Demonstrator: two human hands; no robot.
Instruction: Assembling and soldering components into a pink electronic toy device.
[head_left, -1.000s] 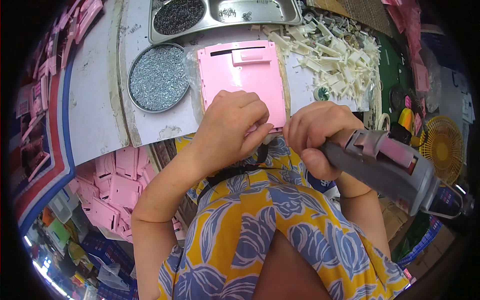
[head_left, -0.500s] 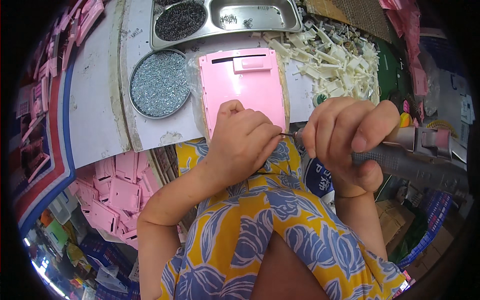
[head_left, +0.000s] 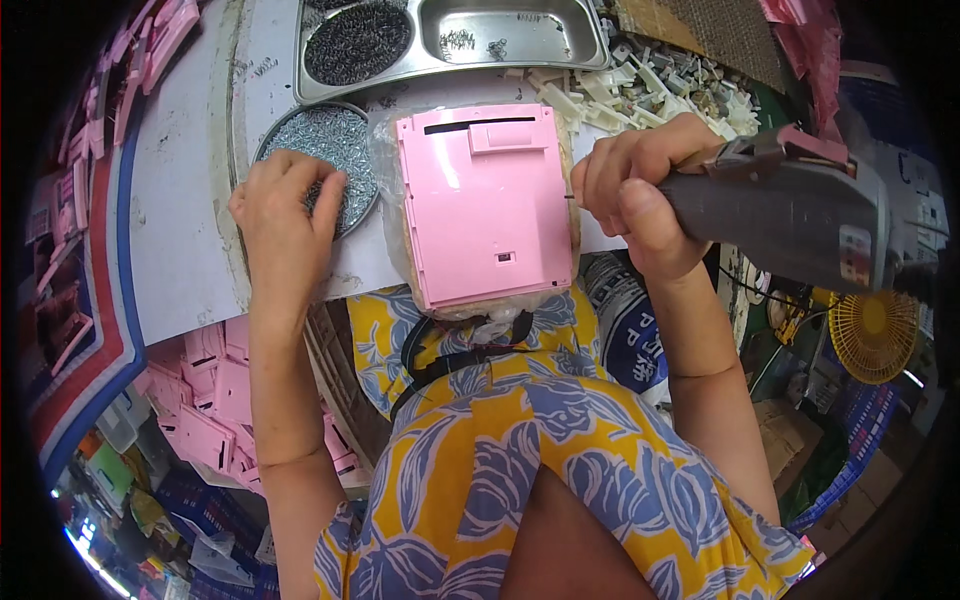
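On the left, my left hand [head_left: 285, 215] dips over a round dish [head_left: 268, 152] of small silvery screws [head_left: 325, 140]. Its thumb and fingers are drawn together in a pinch at the screws; what is between them is too small to make out. My right hand [head_left: 640, 190] grips a grey electric screwdriver [head_left: 780, 215], held sideways with its thin bit [head_left: 571, 196] at the right edge of a pink plastic casing [head_left: 485, 210]. The casing lies flat on a plastic-wrapped pad [head_left: 392, 215] in front of me. It has a dark slot, a raised block and a small square opening.
A metal tray [head_left: 505, 35] holding dark springs [head_left: 358, 42] stands at the back. White plastic parts [head_left: 690, 90] are heaped at the back right. Below the table's left edge lie more pink casings [head_left: 205, 420]. A yellow fan [head_left: 873, 335] is at the right.
My left hand has left the casing's lower right corner and moved left to the screw dish. The right hand has raised the screwdriver away from that corner, up along the casing's right side.
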